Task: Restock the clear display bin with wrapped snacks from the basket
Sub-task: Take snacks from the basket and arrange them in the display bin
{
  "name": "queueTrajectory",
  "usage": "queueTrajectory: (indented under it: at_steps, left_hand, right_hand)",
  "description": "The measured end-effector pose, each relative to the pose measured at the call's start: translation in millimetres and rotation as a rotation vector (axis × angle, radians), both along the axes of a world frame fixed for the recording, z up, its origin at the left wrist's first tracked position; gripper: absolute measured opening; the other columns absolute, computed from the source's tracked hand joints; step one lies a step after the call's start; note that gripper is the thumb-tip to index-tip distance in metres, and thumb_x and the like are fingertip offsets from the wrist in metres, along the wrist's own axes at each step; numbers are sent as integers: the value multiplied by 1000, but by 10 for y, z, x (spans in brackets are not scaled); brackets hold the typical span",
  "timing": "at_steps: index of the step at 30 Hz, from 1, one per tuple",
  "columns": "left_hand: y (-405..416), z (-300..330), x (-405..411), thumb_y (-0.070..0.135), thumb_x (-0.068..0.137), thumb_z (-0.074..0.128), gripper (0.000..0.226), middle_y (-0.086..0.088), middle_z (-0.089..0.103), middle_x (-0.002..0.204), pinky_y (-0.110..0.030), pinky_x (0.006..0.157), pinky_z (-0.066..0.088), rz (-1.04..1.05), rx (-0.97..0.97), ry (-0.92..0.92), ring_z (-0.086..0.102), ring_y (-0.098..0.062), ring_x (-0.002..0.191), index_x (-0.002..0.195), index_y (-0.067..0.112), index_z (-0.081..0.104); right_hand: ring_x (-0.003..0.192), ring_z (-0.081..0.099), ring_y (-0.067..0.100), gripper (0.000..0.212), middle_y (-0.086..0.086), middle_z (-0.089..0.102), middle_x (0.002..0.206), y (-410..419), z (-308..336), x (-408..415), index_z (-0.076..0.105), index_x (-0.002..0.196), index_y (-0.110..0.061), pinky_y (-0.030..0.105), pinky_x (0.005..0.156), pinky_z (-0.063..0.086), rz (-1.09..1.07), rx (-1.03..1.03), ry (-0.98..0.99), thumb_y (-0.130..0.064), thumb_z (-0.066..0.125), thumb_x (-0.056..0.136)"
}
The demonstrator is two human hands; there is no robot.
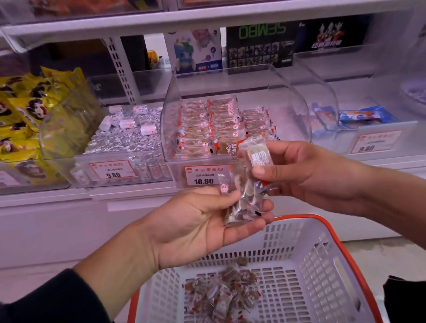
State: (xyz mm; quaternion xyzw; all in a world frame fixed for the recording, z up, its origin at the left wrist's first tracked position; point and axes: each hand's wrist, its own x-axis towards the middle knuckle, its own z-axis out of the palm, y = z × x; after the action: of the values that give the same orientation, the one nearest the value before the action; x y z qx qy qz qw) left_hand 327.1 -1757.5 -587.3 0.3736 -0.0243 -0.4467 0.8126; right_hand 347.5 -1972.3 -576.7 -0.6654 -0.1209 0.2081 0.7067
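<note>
- The display bin (230,89), just beyond the hands, is clear glossy plastic.
- The snacks (240,198) in the left hand (201,224) wear shiny clear film.
- The basket (311,270) below is white perforated plastic.

Wrapped snacks (223,301) lie in the basket (310,264) before the display bin (290,98).

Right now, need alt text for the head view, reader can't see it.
Two hands hold wrapped snacks above a white basket with an orange rim: the left hand cups a small bunch, the right hand pinches one packet. Behind them, a clear display bin on the shelf holds rows of the same snacks; more lie loose in the basket.
</note>
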Motion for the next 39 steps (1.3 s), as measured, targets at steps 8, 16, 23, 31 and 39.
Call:
queueTrajectory:
  at_steps: [8, 16, 23, 31, 39]
  left_hand:
    - [-41, 24, 0, 11, 86, 56, 36, -23, 65, 114, -35, 78, 61, 46, 104, -20, 66, -33, 102, 115, -5, 70]
    - [-63, -1, -1, -4, 82, 54, 39, -21, 65, 119, -44, 89, 58, 30, 151, -72, 68, -36, 104, 119, -4, 66]
    - [-91, -54, 7, -1, 81, 68, 24, -14, 69, 100, -34, 75, 60, 87, 194, -179, 71, -23, 90, 103, 5, 75]
    - [-40, -43, 74, -8, 80, 68, 38, -6, 69, 87, -25, 55, 53, 88, 585, -487, 66, -14, 77, 110, 14, 59]
    - [65, 473, 317, 5, 75, 77, 55, -5, 69, 87, -30, 52, 47, 1, 972, -972, 58, -12, 60, 111, 25, 40]
  right_hand:
    - [79, 69, 22, 54, 23, 60, 115, 77, -7, -92, 63, 127, -22, 31, 70, 56, -167, -101, -225, -3, 76, 77]
    - [83, 72, 20, 48, 6, 76, 89, 175, -167, -137, 73, 100, -14, 24, 72, 58, -334, -90, -284, -25, 87, 55]
    - [76, 69, 17, 39, 11, 76, 87, 313, -269, -201, 71, 90, -8, 27, 70, 59, -424, -41, -294, -25, 86, 57]
    - [96, 69, 27, 40, -2, 73, 109, 189, -122, -101, 65, 113, -18, 48, 85, 57, -104, -324, -483, -12, 82, 77]
    - [73, 61, 16, 34, -3, 66, 87, 77, 453, 146, 69, 100, -21, 41, 69, 52, 97, -675, -794, -12, 85, 71]
